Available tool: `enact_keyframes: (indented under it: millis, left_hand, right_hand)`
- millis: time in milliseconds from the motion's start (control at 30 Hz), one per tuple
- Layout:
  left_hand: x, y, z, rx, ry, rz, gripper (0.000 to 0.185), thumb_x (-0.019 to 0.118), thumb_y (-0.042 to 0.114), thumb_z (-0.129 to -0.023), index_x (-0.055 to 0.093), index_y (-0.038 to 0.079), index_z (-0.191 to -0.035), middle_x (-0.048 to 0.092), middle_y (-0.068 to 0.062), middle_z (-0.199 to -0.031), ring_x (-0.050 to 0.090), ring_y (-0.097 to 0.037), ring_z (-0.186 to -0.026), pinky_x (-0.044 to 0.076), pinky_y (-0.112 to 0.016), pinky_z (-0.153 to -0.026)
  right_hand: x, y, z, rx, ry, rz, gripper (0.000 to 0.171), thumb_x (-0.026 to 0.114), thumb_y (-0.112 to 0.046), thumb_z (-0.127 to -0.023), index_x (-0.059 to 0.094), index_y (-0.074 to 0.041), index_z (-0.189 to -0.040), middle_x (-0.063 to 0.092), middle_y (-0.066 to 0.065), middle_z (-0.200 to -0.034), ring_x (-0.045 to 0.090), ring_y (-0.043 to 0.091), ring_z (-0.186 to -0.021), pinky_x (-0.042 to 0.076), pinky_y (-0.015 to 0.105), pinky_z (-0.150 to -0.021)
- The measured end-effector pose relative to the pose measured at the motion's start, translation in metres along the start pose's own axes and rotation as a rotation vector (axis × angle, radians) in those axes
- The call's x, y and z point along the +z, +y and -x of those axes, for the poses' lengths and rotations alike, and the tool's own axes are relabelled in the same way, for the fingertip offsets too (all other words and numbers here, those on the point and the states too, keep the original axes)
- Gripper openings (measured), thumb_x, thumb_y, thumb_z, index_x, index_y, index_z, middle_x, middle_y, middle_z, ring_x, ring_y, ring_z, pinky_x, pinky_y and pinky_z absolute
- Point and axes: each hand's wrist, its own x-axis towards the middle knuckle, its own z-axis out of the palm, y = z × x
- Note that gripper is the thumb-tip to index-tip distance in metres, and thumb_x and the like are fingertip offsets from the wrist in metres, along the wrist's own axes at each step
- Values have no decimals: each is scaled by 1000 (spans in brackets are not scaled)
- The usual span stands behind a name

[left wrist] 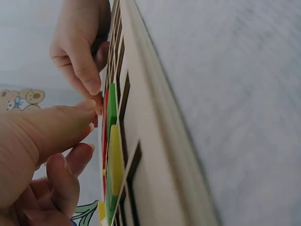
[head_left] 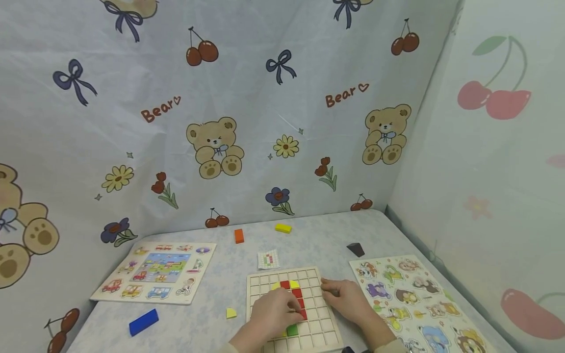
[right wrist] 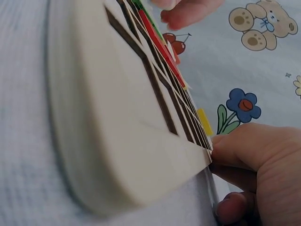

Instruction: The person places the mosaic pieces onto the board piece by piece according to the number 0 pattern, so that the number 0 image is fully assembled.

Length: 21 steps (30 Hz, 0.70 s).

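Both of my hands sit low over the wooden grid board [head_left: 293,306], which lies flat on the surface [head_left: 309,240] directly in front of me, its long axis running away from my body. My left hand [head_left: 275,314] rests on the board's middle, fingers curled down so that the tips pinch a red piece [head_left: 298,297] lying in the grid; in the left wrist view my thumb [left wrist: 56,125] and a fingertip meet right at that red edge, beside green and yellow pieces [left wrist: 114,155] already seated in the cells. My right hand [head_left: 346,299] lies on the board's right edge, its fingers bent over the rim and gripping it; the right wrist view shows the thumb [right wrist: 249,146] pressed against the board's corner. So the red piece lies under my left hand, the nearer of the 2, and just left of my right fingertips, its strip of cells running lengthwise along the board. A small pattern card [head_left: 268,259] lies just beyond the board's far edge. Loose blocks sit well apart from my hands: a blue one [head_left: 143,321] to the left, an orange one [head_left: 239,236] and a yellow one [head_left: 283,228] farther back.
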Motion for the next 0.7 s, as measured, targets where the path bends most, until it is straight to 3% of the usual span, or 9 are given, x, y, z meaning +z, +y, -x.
enact_keyframes:
  millis: [167,367,433,533,700]
  left_hand:
    - [-32,-22,19,-62,83,-10,11,80,38,-89,77,29,-95,66,16,-92,62,-5,-80,49,-34,-62]
    - [-71,-68,42,-312,220,-43,14,78,43,-89,72,31,-91,67,15,-88,59,-8,-77,46,-35,-64]
    - [-75,-84,47,-389,240,-31,18,78,45,-89,72,28,-90,66,12,-83,57,-10,-71,43,-34,-60]
    - [-74,-99,51,-456,205,-30,30,78,53,-86,70,24,-90,65,8,-78,57,-13,-66,42,-34,-58]
    - [-66,-105,51,-472,161,-82,41,83,58,-78,65,22,-88,63,6,-74,55,-15,-63,40,-34,-57]
  right_hand:
    - [1,-3,0,-8,3,6,21,74,-20,-94,80,-11,-112,72,4,-129,69,30,-120,49,53,-104]
    - [0,-5,3,-1,-17,20,23,74,-21,-94,79,-11,-114,72,4,-130,68,32,-121,49,55,-104]
    - [-1,-4,3,3,-28,18,24,74,-22,-94,79,-11,-115,71,4,-131,68,32,-122,49,55,-104]
    - [-2,-2,3,8,-32,17,25,74,-23,-94,79,-11,-115,71,4,-131,67,32,-123,49,55,-104]
    - [0,0,2,1,-24,3,24,74,-24,-95,79,-12,-115,71,4,-131,67,31,-123,50,54,-104]
